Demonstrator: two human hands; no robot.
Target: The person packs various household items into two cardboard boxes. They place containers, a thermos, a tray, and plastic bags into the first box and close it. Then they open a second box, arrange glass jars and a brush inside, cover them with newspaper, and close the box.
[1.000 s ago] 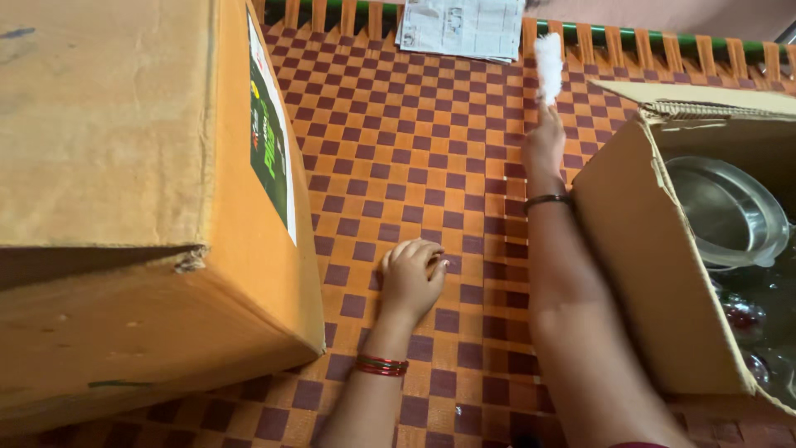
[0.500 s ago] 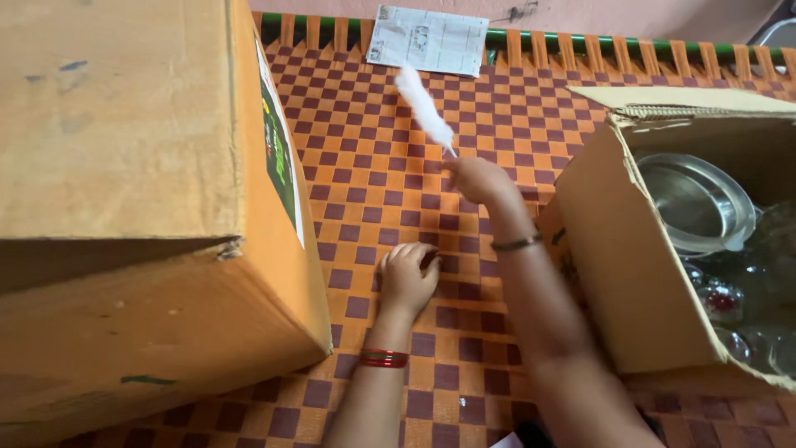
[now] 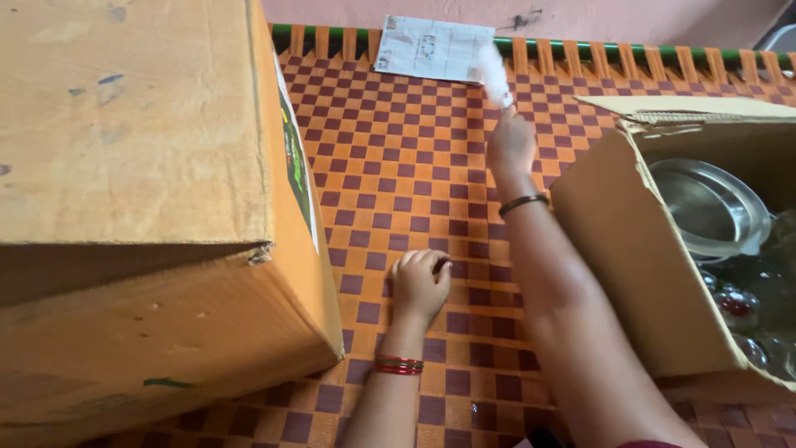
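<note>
Right hand [image 3: 510, 145] out at arm's length with white duster [image 3: 495, 73]; left hand [image 3: 420, 284] resting on woven mat [image 3: 398, 166].

Landmark: the open carton [image 3: 630, 257]. The right hand lies off the carton's far left corner, its fingers closed around the duster's lower end; the handle itself is hidden in the grip. The duster's long axis runs up and away from the fingers, leaning slightly left, and its fluffy tip overlaps the near right corner of the folded paper [image 3: 431, 48] at the mat's far edge. The left hand sits well left of the carton's near side wall, fingers loosely curled, knuckles down on the checks, holding nothing that shows. The right hand is the nearer to the paper. A large closed box [image 3: 141, 207] stands further left, beyond the left hand.
</note>
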